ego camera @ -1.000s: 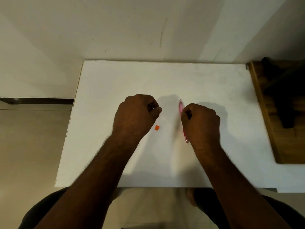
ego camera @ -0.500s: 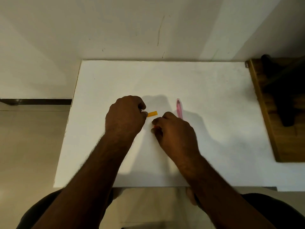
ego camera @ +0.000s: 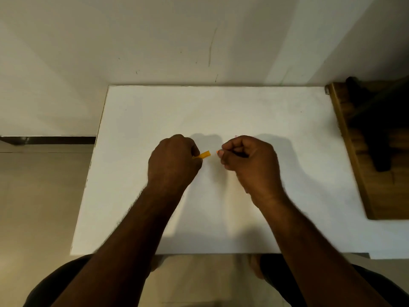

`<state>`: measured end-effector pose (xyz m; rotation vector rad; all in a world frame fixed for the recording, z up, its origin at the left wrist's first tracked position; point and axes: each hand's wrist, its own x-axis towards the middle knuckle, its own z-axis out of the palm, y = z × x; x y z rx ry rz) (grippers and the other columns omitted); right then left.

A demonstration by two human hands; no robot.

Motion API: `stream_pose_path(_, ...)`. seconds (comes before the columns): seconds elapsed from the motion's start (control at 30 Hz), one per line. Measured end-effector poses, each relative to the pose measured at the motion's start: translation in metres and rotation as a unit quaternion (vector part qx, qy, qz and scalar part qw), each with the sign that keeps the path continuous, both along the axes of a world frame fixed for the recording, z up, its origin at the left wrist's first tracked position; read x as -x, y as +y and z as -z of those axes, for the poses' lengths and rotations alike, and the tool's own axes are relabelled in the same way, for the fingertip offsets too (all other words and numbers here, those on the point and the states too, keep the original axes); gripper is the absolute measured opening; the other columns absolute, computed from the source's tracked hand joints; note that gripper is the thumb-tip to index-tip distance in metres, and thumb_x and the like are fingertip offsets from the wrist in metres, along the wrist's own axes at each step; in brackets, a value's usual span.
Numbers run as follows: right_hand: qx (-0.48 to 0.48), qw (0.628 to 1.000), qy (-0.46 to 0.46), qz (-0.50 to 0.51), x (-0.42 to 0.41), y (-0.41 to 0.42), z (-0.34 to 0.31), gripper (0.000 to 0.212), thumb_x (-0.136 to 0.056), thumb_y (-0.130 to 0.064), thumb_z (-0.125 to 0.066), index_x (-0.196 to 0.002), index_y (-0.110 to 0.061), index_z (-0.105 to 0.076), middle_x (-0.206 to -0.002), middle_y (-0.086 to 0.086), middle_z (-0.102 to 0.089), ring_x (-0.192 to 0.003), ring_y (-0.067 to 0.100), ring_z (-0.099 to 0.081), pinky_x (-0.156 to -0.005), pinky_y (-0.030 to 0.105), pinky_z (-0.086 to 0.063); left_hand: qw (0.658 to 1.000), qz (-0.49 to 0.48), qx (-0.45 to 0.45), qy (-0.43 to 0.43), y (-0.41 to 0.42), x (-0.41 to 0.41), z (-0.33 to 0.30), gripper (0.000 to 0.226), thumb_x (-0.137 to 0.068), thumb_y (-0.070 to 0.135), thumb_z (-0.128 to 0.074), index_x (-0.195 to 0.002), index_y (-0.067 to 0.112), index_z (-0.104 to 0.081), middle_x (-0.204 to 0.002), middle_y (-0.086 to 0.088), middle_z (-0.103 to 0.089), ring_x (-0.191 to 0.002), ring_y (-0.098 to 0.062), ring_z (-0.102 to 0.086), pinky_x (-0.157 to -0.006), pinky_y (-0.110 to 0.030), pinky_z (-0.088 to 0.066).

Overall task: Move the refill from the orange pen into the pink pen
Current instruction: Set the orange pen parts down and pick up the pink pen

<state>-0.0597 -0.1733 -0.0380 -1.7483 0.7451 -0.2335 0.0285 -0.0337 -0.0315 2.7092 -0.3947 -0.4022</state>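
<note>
My left hand point(ego camera: 174, 160) grips the orange pen point(ego camera: 204, 154); only its short open end sticks out to the right of my fingers. A small gap separates that end from my right hand point(ego camera: 247, 165), which pinches a small orange piece point(ego camera: 218, 152) between thumb and fingertips. Both hands hover over the middle of the white table point(ego camera: 221, 111). The pink pen lies on the table under my right hand; only a faint sliver of it point(ego camera: 236, 136) shows above the knuckles. No refill is visible.
A wooden stand point(ego camera: 354, 165) with dark objects on it sits along the table's right edge. The wall runs along the table's far edge. The floor lies to the left and my knees below the near edge.
My right hand picked up the small orange piece from the table and raised it level with the orange pen's end. My right hand now covers the pink pen. My left hand stayed roughly where it was.
</note>
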Motion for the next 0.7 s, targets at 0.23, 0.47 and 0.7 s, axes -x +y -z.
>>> stream_pose_path(0.23,-0.207,0.971,-0.046,0.113,0.000,-0.013,-0.013,0.009,-0.086,-0.004,-0.079,-0.094,-0.008,-0.078,-0.089,0.011,-0.080,-0.078,0.023,-0.078,-0.071,0.026,-0.061,0.994,0.034,0.101,-0.020,-0.009,0.007,-0.017,0.007,-0.079,0.033,-0.073,-0.086,0.032,-0.072,-0.086,0.012,-0.067,-0.082,-0.013,-0.065,-0.070,-0.033,-0.053)
stream_pose_path(0.47,-0.186,0.975,-0.062,0.101,-0.002,-0.014,-0.018,0.010,-0.087,-0.009,-0.079,-0.097,-0.012,-0.078,-0.086,0.004,-0.080,-0.080,0.023,-0.079,-0.072,0.026,-0.062,0.987,0.055,0.145,-0.042,-0.011,0.011,-0.026,0.008,-0.082,0.033,-0.073,-0.090,0.032,-0.073,-0.084,0.011,-0.069,-0.079,-0.012,-0.065,-0.068,-0.030,-0.050)
stream_pose_path(0.7,-0.104,0.990,-0.052,0.075,-0.001,-0.015,-0.016,0.014,-0.088,-0.013,-0.078,-0.088,-0.026,-0.076,-0.079,-0.008,-0.079,-0.078,0.017,-0.078,-0.073,0.026,-0.063,0.982,0.075,0.164,-0.058,-0.011,0.011,-0.026,0.008,-0.082,0.031,-0.073,-0.090,0.032,-0.073,-0.083,0.012,-0.068,-0.079,-0.009,-0.063,-0.067,-0.028,-0.047)
